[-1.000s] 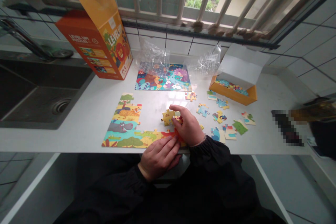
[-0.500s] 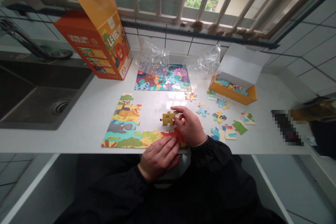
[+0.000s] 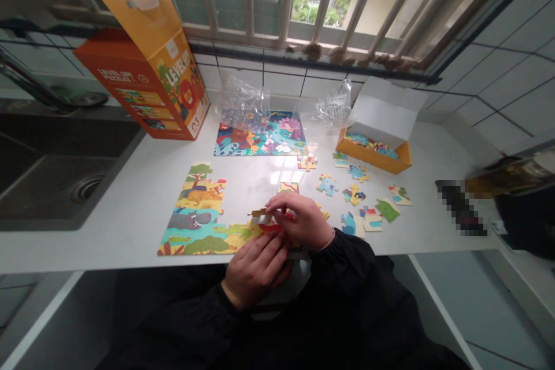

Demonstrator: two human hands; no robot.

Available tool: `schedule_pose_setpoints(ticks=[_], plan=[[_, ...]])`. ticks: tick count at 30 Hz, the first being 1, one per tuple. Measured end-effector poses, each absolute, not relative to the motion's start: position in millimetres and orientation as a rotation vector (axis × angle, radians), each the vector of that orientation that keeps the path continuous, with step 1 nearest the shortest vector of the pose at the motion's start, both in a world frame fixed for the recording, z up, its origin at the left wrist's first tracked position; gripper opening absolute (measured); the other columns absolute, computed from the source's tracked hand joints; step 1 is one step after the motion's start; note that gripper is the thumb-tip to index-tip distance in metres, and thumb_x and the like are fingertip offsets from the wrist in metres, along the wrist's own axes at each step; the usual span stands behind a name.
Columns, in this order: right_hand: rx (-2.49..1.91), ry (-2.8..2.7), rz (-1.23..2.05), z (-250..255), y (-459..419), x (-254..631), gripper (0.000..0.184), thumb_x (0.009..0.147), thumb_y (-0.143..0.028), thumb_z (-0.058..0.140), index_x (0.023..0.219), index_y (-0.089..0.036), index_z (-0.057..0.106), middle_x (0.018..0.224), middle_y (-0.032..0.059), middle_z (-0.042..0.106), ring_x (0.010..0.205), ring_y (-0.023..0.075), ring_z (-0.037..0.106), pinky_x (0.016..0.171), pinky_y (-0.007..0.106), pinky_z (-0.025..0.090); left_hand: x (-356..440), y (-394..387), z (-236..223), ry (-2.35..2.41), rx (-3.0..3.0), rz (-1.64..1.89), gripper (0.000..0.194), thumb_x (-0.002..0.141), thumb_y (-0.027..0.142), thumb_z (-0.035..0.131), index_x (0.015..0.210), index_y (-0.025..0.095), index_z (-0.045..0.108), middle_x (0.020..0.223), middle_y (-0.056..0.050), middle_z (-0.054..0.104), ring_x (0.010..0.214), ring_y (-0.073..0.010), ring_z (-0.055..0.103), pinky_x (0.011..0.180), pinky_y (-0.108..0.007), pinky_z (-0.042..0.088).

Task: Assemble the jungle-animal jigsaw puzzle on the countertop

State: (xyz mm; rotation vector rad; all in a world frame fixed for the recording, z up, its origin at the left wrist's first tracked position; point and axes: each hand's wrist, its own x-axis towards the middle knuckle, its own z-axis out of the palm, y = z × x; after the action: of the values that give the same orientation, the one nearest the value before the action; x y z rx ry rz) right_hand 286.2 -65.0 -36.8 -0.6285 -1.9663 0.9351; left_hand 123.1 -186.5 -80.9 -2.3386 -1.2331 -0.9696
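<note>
Your partly assembled jigsaw puzzle (image 3: 196,218) lies flat in an L, tree, leopard and hippo up its left side, crocodile and green bush along its near edge, the right end partly covered. The yellow puzzle piece (image 3: 258,213) you hold is tilted nearly edge-on inside the puzzle's L, its picture hard to make out. To the puzzle's right you have loose puzzle pieces (image 3: 326,184) scattered, blue, green and yellow among them

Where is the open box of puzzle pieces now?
In the head view, the open puzzle-piece box sits right of centre, beside a clear plastic bag and behind loose puzzle pieces.
</note>
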Motion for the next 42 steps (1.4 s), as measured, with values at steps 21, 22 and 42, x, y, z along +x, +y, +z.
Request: schedule_pose_setpoints(ticks=[21, 22, 42], plan=[[-1.569, -1.511, 1.052, -11.6, -97.2, 456.1, 0.051, 0.088, -0.069, 0.083, 0.111, -0.024, 0.079, 0.112, 0.0116, 0.083, 0.097, 0.0267, 0.078, 0.084, 0.039, 0.066, 123.3, -185.0, -76.8, -1.233, -2.371, -0.975, 0.036, 0.099, 0.032, 0.078, 0.133, 0.019, 0.076, 0.135, -0.006, 0.081, 0.119, -0.0247, 0.078, 0.103, -0.039, 0.058], [-1.558, -1.479, 1.104, -12.8, -104.0, 461.3, 0.051, 0.087, -0.067, 0.085, 0.111, -0.023, 0.079, 0.112, 0.0117, 0.083, 0.098, 0.0264, 0.079, 0.084, 0.037, 0.066, 123.2, -185.0, -76.6, -1.235, -2.372, -0.971, 0.036, 0.099, 0.032, 0.078, 0.133, 0.019, 0.076, 0.135, -0.005, 0.081, 0.118, -0.0248, 0.078, 0.103, -0.04, 0.058], [-2.208, -1.422, 0.135, -50.6, -98.0, 600.8, 0.043, 0.091, -0.056, 0.064, 0.111, -0.022, 0.08, 0.106, 0.0149, 0.082, 0.089, 0.0319, 0.075, 0.082, 0.047, 0.06, 125.2, -182.2, -70.3, -1.234, -2.361, -0.946, 0.033, 0.099, 0.032, 0.079, 0.13, 0.021, 0.077, 0.131, -0.005, 0.082, 0.115, -0.0237, 0.078, 0.1, -0.037, 0.058]])
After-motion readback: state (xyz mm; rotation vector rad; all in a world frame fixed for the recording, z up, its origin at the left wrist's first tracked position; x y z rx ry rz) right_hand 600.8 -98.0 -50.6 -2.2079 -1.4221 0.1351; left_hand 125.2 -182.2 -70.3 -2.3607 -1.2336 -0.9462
